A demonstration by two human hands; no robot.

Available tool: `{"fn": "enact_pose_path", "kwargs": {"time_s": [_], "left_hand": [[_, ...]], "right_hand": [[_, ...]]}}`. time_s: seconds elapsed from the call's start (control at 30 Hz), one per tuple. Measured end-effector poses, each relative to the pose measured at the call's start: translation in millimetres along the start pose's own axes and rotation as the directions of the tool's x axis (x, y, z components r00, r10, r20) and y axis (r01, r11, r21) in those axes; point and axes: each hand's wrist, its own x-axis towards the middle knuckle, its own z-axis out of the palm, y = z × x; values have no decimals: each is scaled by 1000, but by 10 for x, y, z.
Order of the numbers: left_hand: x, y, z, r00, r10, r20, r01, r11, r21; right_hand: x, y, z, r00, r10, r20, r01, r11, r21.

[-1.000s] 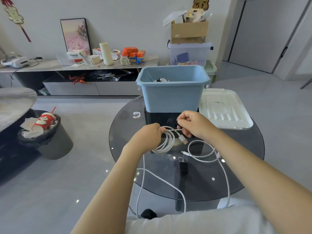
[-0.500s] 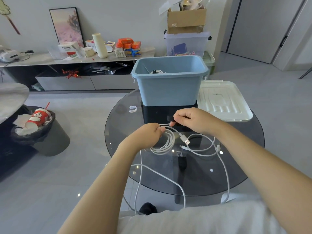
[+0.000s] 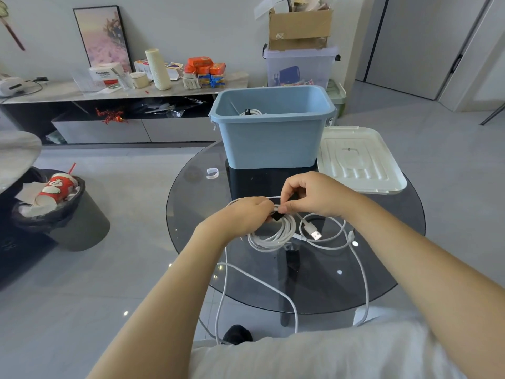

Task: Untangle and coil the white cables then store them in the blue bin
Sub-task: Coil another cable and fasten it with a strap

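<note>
Coil (image 3: 273, 236) | left grip (image 3: 243, 217) clutches it | right grip (image 3: 314, 195) pinches black strap (image 3: 277, 216), apparently

White coiled cable (image 3: 276, 236) with a silver plug (image 3: 315, 234) and a black strap (image 3: 277, 216). Pale blue bin (image 3: 273, 143); another white cable (image 3: 250, 112) inside. Off-white ribbed lid (image 3: 360, 162), right. Dark smoked-glass surface (image 3: 196, 214). Red-and-white cup (image 3: 56, 187) in black trash can (image 3: 82, 222), left. Orange packets (image 3: 205, 65), far.
</note>
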Motion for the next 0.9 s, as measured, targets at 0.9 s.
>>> {"fn": "enact_pose_path", "kwargs": {"time_s": [0.9], "left_hand": [[-240, 78, -106, 943, 332, -39, -318, 927, 198]], "right_hand": [[58, 242, -10, 999, -40, -19, 44, 936, 350]]}}
